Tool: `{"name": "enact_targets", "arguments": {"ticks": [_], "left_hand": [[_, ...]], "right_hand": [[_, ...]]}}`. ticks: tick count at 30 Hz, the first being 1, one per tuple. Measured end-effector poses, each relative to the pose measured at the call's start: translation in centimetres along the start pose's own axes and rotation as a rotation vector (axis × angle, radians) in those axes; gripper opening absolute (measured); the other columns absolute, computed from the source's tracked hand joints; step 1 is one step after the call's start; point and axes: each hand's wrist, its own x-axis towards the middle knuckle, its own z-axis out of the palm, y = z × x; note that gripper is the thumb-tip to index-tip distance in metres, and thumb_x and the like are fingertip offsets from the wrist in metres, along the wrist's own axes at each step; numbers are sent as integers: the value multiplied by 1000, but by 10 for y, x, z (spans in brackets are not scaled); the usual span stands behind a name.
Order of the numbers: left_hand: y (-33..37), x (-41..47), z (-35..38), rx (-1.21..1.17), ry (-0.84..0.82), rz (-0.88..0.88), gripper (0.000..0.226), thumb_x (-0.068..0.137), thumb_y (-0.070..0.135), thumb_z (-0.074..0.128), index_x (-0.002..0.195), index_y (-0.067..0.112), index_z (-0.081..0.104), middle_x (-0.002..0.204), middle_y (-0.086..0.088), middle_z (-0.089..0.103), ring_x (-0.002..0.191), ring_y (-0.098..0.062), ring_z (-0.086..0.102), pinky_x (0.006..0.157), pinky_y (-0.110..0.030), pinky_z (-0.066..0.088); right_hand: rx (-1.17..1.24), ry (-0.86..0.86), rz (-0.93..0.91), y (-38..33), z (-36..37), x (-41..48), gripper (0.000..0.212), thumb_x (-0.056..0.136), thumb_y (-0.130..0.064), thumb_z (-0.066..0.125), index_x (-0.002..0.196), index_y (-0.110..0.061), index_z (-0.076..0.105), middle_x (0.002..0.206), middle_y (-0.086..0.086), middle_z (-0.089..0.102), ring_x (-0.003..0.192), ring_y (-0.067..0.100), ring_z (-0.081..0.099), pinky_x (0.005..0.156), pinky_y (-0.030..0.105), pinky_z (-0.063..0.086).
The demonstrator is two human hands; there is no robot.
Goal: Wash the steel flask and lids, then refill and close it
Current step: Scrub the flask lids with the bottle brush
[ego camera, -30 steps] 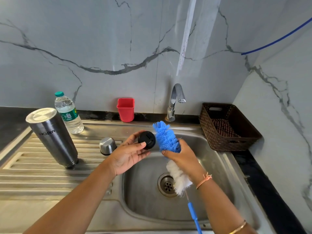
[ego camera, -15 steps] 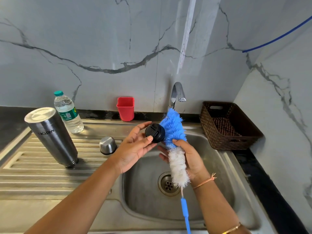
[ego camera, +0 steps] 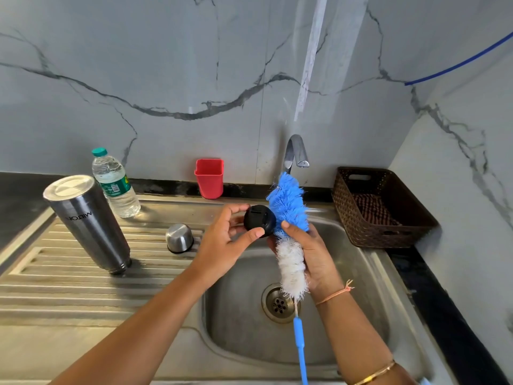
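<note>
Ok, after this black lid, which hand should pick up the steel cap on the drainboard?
Left, probably. The left hand, holding the black lid, is nearest the steel cap. The right hand grips the bottle brush over the sink basin, farther away.

Head-worn view, down over sink (ego camera: 361, 276)

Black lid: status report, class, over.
Left hand grips black lid. Right hand grips brush, bristles against lid. Flask stands aside, untouched. Nothing in the way.
</note>
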Motion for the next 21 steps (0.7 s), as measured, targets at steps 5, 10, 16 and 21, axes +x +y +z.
{"name": "enact_targets", "arguments": {"ticks": [5,10,16,21], "left_hand": [[2,1,-8,239,1,158,43,72,39,71,112,43,54,121,15,56,101,-4,62,84,-18,52],[2,2,-10,207,-43,132,45,75,13,77,110,35,59,123,10,58,100,0,64,81,-10,50],[-1,-1,-4,229,39,79,43,83,15,71,122,26,57,115,9,56,86,11,63,73,-3,45],[-13,-5,1,375,39,135,57,85,54,52,127,16,60,113,7,60,90,-5,67,81,-21,54]], "right_hand": [[-96,49,-21,2,2,1,66,66,-6,75,127,-3,50,121,24,61,92,34,63,80,46,53],[-123,63,-80,2,2,2,69,63,-3,76,126,-5,49,115,21,65,96,38,64,92,60,45],[-188,-83,-153,0,6,-1,76,66,5,76,132,-13,43,123,24,58,108,43,60,90,63,46],[-173,-156,-178,7,12,-3,73,67,12,71,131,-11,44,123,30,55,111,45,57,93,60,46]]}}
